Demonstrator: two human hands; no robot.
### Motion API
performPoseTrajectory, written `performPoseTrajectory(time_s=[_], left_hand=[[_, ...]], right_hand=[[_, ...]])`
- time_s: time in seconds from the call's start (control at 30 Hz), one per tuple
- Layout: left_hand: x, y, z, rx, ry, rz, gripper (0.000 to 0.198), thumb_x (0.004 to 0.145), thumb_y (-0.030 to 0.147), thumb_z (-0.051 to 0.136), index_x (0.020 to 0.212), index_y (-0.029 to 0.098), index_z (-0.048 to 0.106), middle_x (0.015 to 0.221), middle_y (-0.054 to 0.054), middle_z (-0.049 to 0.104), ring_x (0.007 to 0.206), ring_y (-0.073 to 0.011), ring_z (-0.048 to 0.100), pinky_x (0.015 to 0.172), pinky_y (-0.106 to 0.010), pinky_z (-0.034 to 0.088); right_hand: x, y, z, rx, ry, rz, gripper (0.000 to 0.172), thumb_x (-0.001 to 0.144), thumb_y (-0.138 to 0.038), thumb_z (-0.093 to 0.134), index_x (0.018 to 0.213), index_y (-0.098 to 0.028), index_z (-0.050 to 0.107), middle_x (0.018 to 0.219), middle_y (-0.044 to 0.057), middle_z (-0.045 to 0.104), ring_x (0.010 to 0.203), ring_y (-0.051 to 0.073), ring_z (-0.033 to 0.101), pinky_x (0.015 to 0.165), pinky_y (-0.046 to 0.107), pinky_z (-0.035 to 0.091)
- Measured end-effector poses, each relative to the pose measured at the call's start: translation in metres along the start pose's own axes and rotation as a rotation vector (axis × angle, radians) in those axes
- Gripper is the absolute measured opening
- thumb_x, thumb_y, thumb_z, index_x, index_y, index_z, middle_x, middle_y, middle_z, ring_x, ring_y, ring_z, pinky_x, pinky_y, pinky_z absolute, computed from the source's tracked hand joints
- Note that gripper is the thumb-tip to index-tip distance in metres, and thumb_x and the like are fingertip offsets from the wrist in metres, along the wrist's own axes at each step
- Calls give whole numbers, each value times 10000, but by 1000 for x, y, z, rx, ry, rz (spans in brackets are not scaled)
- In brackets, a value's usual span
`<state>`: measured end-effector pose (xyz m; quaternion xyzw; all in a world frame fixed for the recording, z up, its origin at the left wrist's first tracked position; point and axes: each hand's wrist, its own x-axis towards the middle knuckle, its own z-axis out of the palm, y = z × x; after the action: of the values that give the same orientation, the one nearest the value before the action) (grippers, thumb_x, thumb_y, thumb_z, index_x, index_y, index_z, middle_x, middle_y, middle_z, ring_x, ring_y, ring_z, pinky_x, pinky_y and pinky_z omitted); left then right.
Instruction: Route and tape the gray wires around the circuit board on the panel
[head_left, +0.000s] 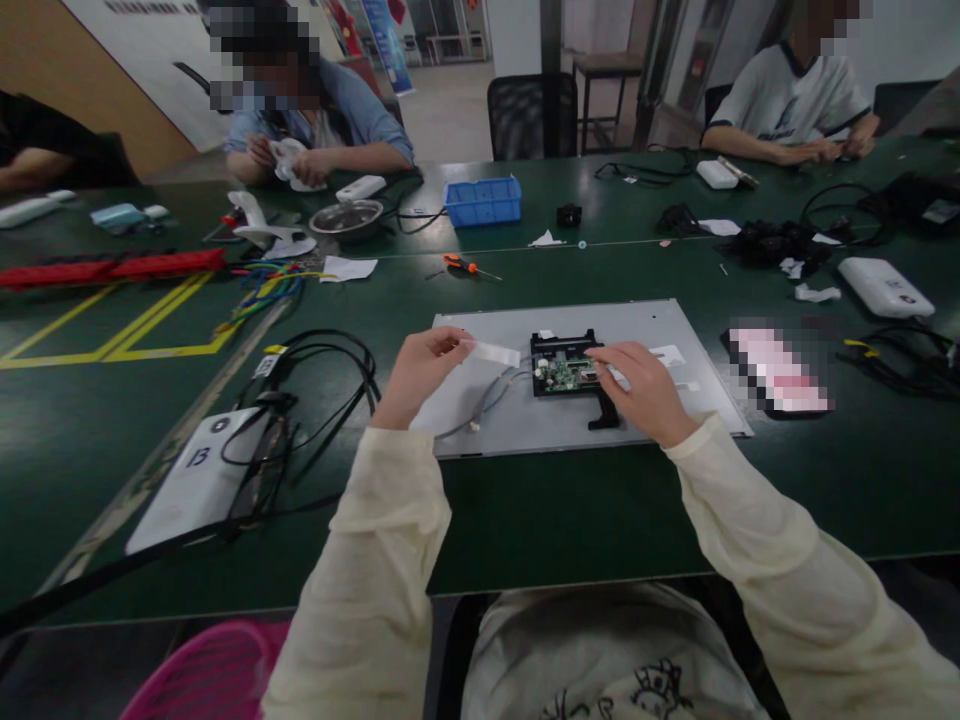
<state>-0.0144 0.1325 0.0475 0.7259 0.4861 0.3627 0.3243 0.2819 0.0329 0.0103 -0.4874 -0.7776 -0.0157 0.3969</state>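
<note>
My left hand point(433, 365) pinches one end of a short white strip point(496, 353), which looks like tape and stretches toward the circuit board. The green circuit board point(564, 375) sits in a black bracket point(604, 408) on a flat grey panel point(495, 432). Over the board's right side is my right hand point(637, 380), fingertips pressed together at its upper right edge; whatever they hold is too small to make out. Grey wires point(491, 395) run from the board's left side across the panel, passing below my left hand.
A white power bank point(191, 470) with coiled black cables lies at left, a phone point(780, 370) at right. Beyond the panel are an orange screwdriver point(469, 266), a blue basket point(482, 203) and a metal bowl point(346, 220). Several people sit around the table.
</note>
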Motion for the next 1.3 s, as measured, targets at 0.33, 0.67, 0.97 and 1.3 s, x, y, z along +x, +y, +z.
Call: performPoseTrajectory(time_s=[0.33,0.67,0.97,1.3], left_hand=[[-2,-14,2,235,-430,-22,212,768,353,555,762,186,687,705,-4,671,681,-154,597,671,-263,450],[-3,-7,14,469,-133,141,211,688,232,582,890,178,605,835,-31,618,707,-154,564,677,-274,439],[-10,0,21,501,-531,194,89,767,283,557,736,200,560,660,17,555,622,-139,525,600,-252,367],[-7,-11,27,605,-505,277,168,790,361,588,743,205,549,750,-26,565,721,-188,531,660,-296,379]], right_hand=[[4,-56,22,40,-416,-311,518,958,-365,435,1415,-122,415,1469,151,443,1396,260,342,1136,480,329],[-2,-61,41,-45,-536,-361,607,954,-513,384,1369,-77,461,1437,180,480,1374,284,381,1161,497,241],[-2,-65,43,-56,-518,-338,598,957,-499,389,1357,-60,466,1428,191,484,1354,287,408,1153,469,277],[-4,-66,40,-40,-519,-353,524,954,-440,437,1320,-71,508,1394,195,521,1312,270,472,1133,439,330]])
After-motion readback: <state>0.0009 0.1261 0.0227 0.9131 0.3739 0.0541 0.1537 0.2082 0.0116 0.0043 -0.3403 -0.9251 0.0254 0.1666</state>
